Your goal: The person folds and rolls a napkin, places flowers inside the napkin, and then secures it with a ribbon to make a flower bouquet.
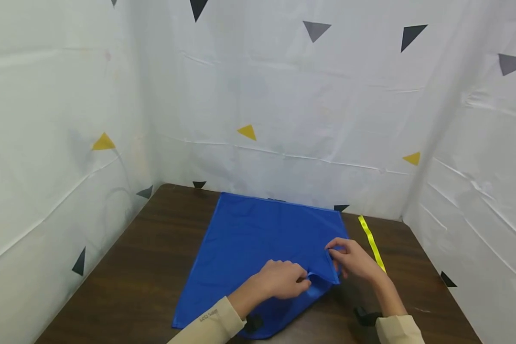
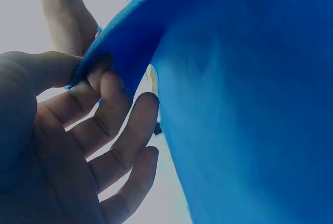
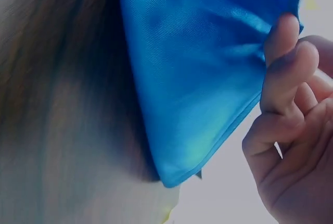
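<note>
A blue cloth (image 1: pixel 258 229) lies spread over the table, its near right part lifted and folded up between the hands. My left hand (image 1: pixel 284 279) pinches its raised edge; in the left wrist view the thumb and index finger of that hand (image 2: pixel 73 125) grip the cloth (image 2: pixel 244 99) while the other fingers stay loosely bent. My right hand (image 1: pixel 354 258) pinches the cloth farther right. Seen from the right wrist, the fingertips of this hand (image 3: pixel 291 114) gather the cloth (image 3: pixel 192 78) into small creases, and a pointed corner hangs below.
A narrow yellow strip (image 1: pixel 371 243) lies on the dark wooden table (image 1: pixel 146 267), to the right of the cloth. White sheeting (image 1: pixel 284 95) with grey, black and yellow triangles stands behind the table and along both sides.
</note>
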Tool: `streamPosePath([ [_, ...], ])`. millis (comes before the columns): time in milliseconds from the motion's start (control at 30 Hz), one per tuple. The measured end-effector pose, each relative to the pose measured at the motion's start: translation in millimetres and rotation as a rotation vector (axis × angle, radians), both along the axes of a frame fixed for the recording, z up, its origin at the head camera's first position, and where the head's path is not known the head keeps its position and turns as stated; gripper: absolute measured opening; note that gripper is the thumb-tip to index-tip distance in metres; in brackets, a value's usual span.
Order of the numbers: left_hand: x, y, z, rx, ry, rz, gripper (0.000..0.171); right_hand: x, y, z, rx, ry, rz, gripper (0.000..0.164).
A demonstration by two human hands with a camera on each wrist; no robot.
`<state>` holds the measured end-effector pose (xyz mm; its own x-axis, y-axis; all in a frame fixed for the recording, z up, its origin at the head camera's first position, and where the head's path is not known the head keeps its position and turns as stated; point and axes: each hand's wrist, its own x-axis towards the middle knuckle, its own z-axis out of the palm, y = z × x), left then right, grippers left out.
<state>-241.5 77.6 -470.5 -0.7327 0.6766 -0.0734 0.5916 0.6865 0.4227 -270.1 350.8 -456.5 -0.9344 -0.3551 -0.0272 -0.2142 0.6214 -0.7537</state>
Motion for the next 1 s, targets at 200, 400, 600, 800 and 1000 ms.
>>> streamPosePath([
  [200, -6.9, -9, 7.2, 0.093, -0.010, 0.040, 0.049, -6.2, -8, 2.0, -0.036, 0.028, 0.017, 0.017],
  [400, -13.1, -15, 6.6, 0.133, 0.010, 0.100, 0.048, -10.5, -16, 9.7, -0.038, 0.051, -0.003, 0.020],
  [600, -16.7, -20, 5.3, 0.153, 0.024, 0.149, 0.046, -23.1, -28, 15.2, 0.007, 0.098, -0.018, 0.023],
  [800, -19.1, -30, 4.4, 0.155, 0.022, 0.182, 0.046, -34.7, -38, 17.4, 0.042, 0.142, -0.030, 0.018],
  [1000, -27.1, -43, 0.4, 0.155, 0.037, 0.220, 0.047, -40.8, -48, 20.4, -0.010, 0.119, -0.038, 0.023],
])
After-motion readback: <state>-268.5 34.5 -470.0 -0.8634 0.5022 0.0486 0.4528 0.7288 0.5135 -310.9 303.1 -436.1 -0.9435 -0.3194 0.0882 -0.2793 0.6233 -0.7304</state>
